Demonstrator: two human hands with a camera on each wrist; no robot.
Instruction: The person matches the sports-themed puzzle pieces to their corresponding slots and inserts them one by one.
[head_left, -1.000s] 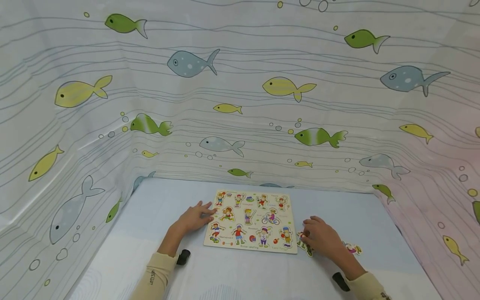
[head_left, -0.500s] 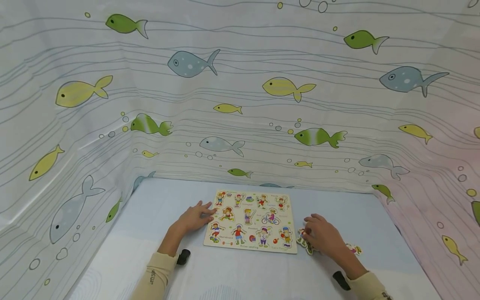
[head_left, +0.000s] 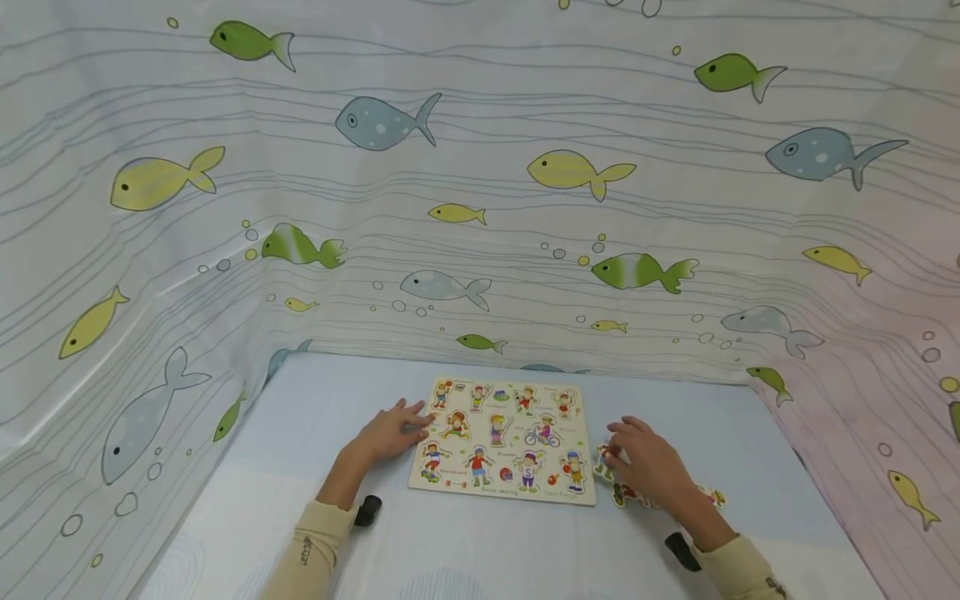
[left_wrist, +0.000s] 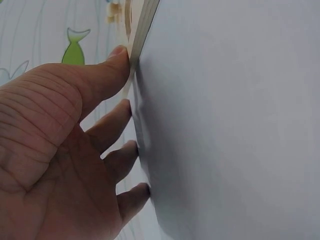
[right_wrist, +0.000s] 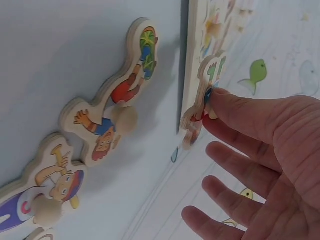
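My left hand (head_left: pixel 390 432) rests at the left edge of a wooden puzzle board (head_left: pixel 525 494) printed with sporty children. In the left wrist view its thumb (left_wrist: pixel 112 70) touches the board's edge (left_wrist: pixel 143 30), and the spread fingers reach the tabletop. My right hand (head_left: pixel 648 467) is just right of the board. In the right wrist view it pinches a child-shaped puzzle piece (right_wrist: pixel 212 73) with green shoes between thumb and index finger. The other fingers are extended. Part of this piece is hidden behind the thumb.
Loose pieces with round knobs lie by my right hand: a child in red shorts (right_wrist: pixel 102 131) and a capped child in purple trousers (right_wrist: pixel 62 186). Black wrist straps (head_left: pixel 367 511) show on both arms. A fish-patterned curtain (head_left: pixel 510 250) encloses the pale blue table (head_left: pixel 450 546).
My right hand has risen slightly away from the loose pieces, taking the pinched puzzle piece up and farther from me. More of the loose pieces shows beneath it. The left hand stays at the board.
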